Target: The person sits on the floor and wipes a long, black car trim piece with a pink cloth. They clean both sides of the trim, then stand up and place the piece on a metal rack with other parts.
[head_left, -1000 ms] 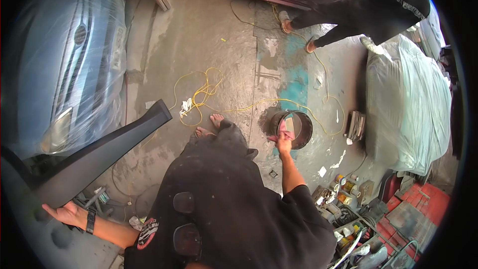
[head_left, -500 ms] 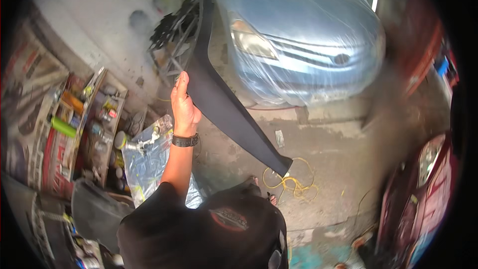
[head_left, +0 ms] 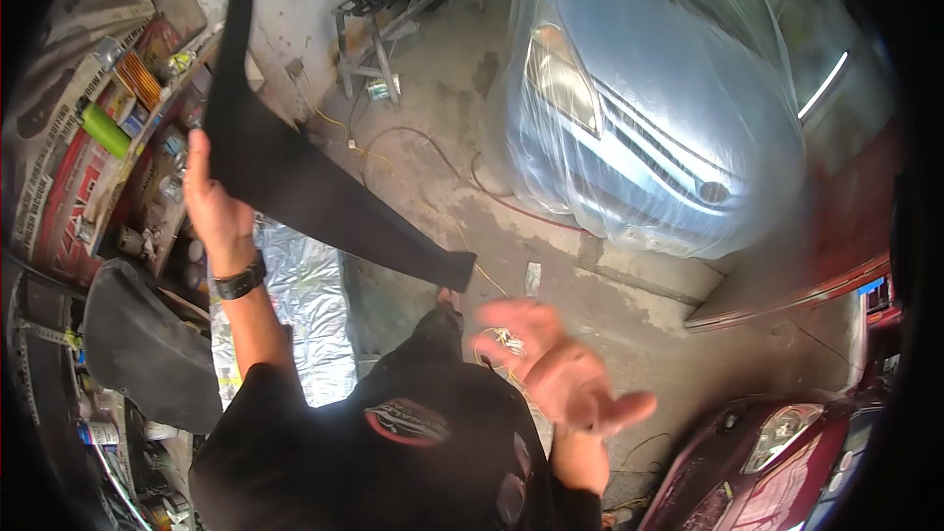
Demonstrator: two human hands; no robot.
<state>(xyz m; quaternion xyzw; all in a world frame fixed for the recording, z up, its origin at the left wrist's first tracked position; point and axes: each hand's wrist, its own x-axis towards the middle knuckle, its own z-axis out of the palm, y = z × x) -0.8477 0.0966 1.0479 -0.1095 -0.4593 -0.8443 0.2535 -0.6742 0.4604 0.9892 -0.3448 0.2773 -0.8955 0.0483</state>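
Note:
A long, curved black panel (head_left: 305,172), which looks like a car body trim piece, slants from the upper left down toward the middle. My left hand (head_left: 221,216) grips it by its left edge with the thumb up; the other fingers are mostly hidden by the panel. Beyond the panel's lower end, my right hand (head_left: 570,369) is raised with its fingers apart and nothing in it, slightly smeared by motion. The panel's narrow lower tip hangs a little to the left of that hand, apart from it.
A blue car (head_left: 659,108) under clear plastic stands ahead on the right, a dark red car (head_left: 747,462) at the lower right. Cluttered shelves (head_left: 147,177) line the left, near a silver sheet (head_left: 310,300). A metal stand (head_left: 379,49) holds black parts; a hose (head_left: 433,143) crosses the floor.
My right hand has come into view from below, open. The view has swung, and the panel in my left hand now appears farther left, its lower end tilted flatter.

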